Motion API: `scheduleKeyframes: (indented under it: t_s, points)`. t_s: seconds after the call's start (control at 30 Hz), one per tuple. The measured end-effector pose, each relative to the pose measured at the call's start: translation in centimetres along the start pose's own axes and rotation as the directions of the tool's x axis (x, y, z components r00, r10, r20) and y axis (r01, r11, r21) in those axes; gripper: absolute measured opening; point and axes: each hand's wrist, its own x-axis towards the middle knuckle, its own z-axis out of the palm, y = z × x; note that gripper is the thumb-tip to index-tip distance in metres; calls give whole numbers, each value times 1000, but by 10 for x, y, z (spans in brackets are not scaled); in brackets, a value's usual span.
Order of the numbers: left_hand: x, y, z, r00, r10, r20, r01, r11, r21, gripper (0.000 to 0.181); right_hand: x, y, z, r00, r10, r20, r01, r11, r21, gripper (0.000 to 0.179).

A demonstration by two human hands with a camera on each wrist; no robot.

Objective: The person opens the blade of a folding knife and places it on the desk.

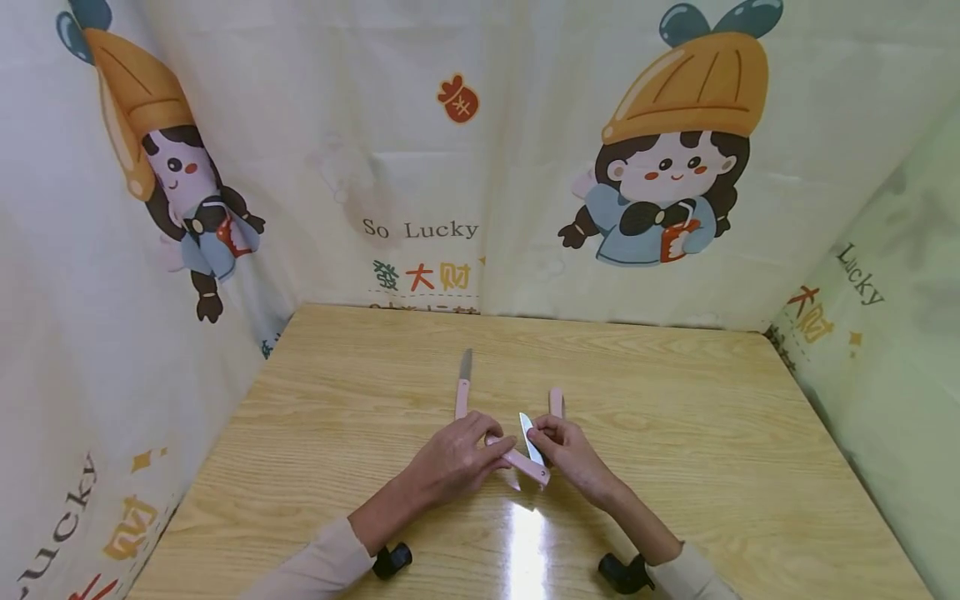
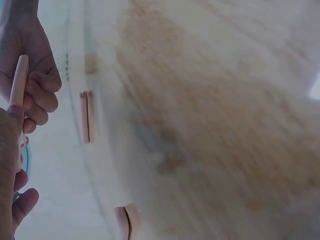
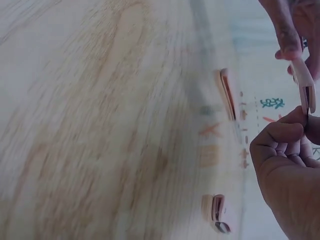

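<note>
My left hand [image 1: 453, 458] grips the pink handle [image 1: 529, 467] of a small folding knife, held above the table. The thumb and fingertips of my right hand [image 1: 576, 460] pinch its shiny blade [image 1: 526, 427], which stands at a steep angle to the handle. In the right wrist view, the blade's edge meets the slot of the handle [image 3: 306, 85]. Beyond my left hand lies another pink-handled knife [image 1: 462, 398] with its blade out, pointing away. Behind my right hand lies a pink folded knife [image 1: 557, 402], partly hidden by the fingers.
A wood-grain table [image 1: 360, 367] carries the knives, with a bright reflection near its front. Printed cloth [image 1: 420, 167] hangs along the back and both sides. Black pieces [image 1: 392, 561] show under each wrist.
</note>
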Motion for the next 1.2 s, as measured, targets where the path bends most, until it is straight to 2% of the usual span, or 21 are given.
scheduleKeyframes:
  t_s: [0.2, 0.4, 0.67, 0.83, 1.03, 1.2]
  points:
    - [1, -2, -4, 1000, -16, -25, 16, 1000, -15, 24, 2, -6, -2, 998, 42, -40, -40, 999, 26, 24]
    - [-1, 0, -1, 997, -30, -73, 31, 999, 8, 25, 5, -3, -3, 994, 53, -99, -50, 998, 31, 20]
    - [-3, 4, 0, 993, -75, -86, 77, 997, 18, 28, 7, 0, -4, 981, 58, -187, -52, 998, 41, 15]
    - [-8, 8, 1, 987, -134, -85, 137, 990, 36, 28, 8, 1, -4, 968, 61, -243, -42, 996, 84, 11]
    - [-16, 11, 2, 972, -223, -73, 229, 970, 82, 27, 5, 4, -6, 968, 85, -238, -31, 975, 221, 10]
    - [-18, 12, 2, 959, -278, -62, 283, 954, 100, 25, 4, 8, -3, 963, 74, -259, -5, 967, 257, 9]
